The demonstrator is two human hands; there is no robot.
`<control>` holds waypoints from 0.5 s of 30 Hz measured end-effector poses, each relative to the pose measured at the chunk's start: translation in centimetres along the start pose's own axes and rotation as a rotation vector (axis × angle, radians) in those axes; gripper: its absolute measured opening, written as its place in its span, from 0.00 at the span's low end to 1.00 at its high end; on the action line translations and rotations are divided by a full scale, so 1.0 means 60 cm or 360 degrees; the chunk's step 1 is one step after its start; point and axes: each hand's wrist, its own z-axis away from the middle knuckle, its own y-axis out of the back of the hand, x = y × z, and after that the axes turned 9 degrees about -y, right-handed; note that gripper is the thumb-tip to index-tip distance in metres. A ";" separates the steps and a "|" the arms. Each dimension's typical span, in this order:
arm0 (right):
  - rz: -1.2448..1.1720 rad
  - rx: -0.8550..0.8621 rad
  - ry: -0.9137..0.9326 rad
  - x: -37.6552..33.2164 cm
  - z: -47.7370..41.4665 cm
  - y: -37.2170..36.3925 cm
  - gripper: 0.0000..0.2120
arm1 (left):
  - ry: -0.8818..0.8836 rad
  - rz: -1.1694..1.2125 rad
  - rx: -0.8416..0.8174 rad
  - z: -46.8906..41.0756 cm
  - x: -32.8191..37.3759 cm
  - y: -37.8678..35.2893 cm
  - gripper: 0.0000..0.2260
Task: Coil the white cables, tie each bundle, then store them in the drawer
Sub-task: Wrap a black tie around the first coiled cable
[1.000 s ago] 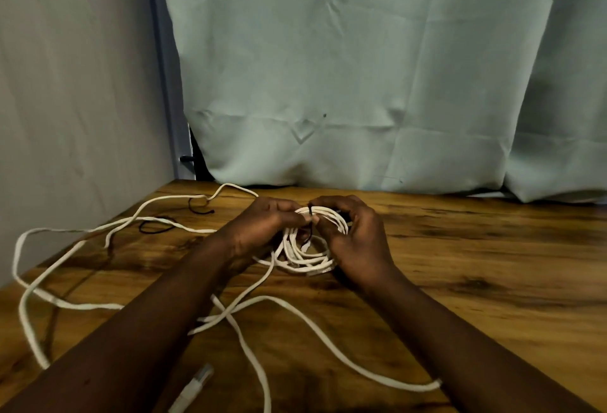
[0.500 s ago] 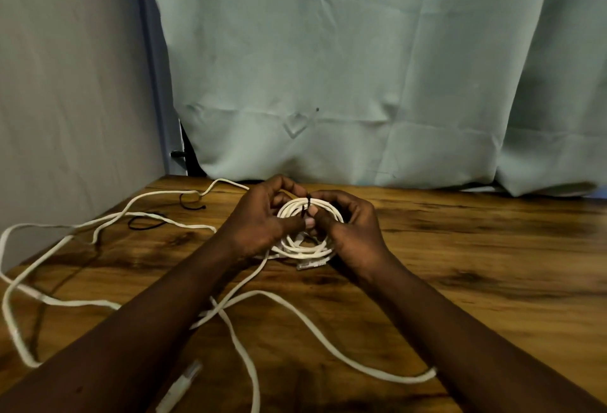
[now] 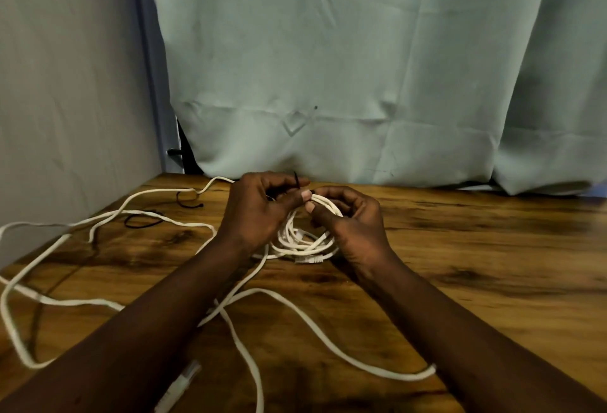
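Your left hand (image 3: 259,212) is curled, thumb & forefinger pinching a thin black tie (image 3: 296,180) whose tip pokes up above the knuckles. Your right hand (image 3: 351,225) is curled too, thumb & fingers pinching the top of the coiled bundle (image 3: 305,243) of white cable, just beside the left thumb.

The bundle sits btwn both hands, mid-counter (image 3: 476,265). Its top edge is lifted in your fingers and its lower loops rest on the wood, w/ a clear plug (image 3: 308,259) at the near rim. Whether the tie already goes round the loops I can't tell, since your thumbs cover that spot.

The loose white cable (image 3: 98,225) sprawls over the left half of the counter. It runs from the far edge out to the left, back under your left forearm, then across to end near your right forearm. A second plug (image 3: 184,383) lies by the near edge, blurred.

A second black tie (image 3: 143,219) & a third black tie (image 3: 187,199) lie far left, among the loose cable.

A pale green curtain (image 3: 361,68) hangs behind the counter, w/ a grey wall (image 3: 65,84) on the left.
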 end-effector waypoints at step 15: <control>0.0345 0.0174 0.0238 -0.004 0.007 -0.002 0.10 | -0.0126 -0.0208 -0.0035 0.001 0.019 -0.002 0.05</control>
